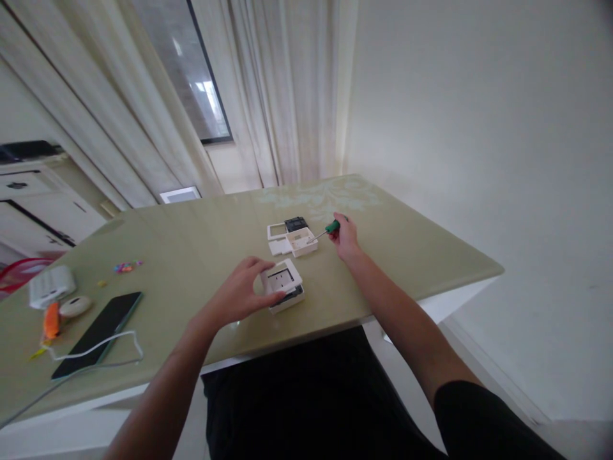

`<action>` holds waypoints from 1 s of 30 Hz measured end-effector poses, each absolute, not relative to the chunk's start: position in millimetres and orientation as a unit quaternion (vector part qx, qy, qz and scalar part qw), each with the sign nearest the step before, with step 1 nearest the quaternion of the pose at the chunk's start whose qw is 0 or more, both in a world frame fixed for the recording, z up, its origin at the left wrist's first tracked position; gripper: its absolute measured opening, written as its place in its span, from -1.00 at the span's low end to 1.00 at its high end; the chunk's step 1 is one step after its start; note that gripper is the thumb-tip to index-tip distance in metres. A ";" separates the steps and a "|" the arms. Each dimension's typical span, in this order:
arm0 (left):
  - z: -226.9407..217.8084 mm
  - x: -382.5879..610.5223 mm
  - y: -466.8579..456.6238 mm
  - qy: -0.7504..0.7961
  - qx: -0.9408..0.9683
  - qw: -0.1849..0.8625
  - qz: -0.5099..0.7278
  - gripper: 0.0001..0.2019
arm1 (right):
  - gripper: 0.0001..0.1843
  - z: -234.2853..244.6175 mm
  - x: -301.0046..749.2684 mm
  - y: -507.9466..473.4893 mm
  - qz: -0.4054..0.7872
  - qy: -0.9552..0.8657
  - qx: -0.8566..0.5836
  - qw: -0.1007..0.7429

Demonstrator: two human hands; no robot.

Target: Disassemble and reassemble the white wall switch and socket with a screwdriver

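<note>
My left hand (246, 287) is closed around a white socket faceplate (293, 271), tilted over a white wall box with dark parts (288, 299) near the table's front edge. In my right hand (343, 235) is a screwdriver with a green handle (332, 226). Its metal shaft points left and down, the tip over or in an open white box (301, 243); whether it touches cannot be seen. Beside that box lie a white frame (276, 230), a dark socket module (296, 223) and a flat white plate (279, 247).
On the table's left are a dark phone (98, 335), a white cable (138, 345), an orange object (52, 321), a round white case (75, 306), a white box-shaped device (52, 286) and small colourful pieces (125, 267). A wall (479, 160) stands on the right.
</note>
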State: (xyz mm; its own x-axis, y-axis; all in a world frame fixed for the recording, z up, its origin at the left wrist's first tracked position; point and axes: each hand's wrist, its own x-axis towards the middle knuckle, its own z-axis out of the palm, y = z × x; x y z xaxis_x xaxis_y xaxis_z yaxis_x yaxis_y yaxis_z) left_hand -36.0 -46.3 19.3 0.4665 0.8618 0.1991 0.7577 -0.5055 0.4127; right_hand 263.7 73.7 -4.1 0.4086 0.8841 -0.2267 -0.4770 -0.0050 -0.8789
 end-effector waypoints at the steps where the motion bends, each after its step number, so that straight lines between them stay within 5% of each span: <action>1: 17.6 -30.1 -51.2 0.475 0.849 0.140 0.183 -0.27 | -0.65 -4.3 263.6 73.9 0.506 -0.202 -0.498 0.675; 17: -7.4 53.7 -30.8 0.421 0.879 0.136 0.175 -0.36 | -0.76 44.0 299.2 23.2 0.521 -0.267 -0.341 0.736; 22: -13.5 155.6 19.1 0.415 0.883 0.119 0.183 -0.42 | -0.55 53.9 342.1 -1.1 0.430 -0.296 -0.324 0.789; 26: -11.2 203.3 48.8 0.415 0.884 0.101 0.192 -0.53 | -0.57 43.2 361.0 4.0 0.448 -0.310 -0.373 0.751; 30: -8.1 183.3 60.9 0.420 0.879 0.065 0.215 -0.39 | -0.62 23.2 355.2 -0.6 0.511 -0.344 -0.414 0.670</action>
State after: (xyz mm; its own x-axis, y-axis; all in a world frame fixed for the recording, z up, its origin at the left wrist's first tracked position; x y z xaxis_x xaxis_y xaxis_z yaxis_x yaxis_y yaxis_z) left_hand 183.3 60.9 -8.1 0.5545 0.7664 0.3243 0.7106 -0.6389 0.2948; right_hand 355.2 -0.6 23.2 0.2416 0.9697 0.0371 -0.3998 0.1343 -0.9067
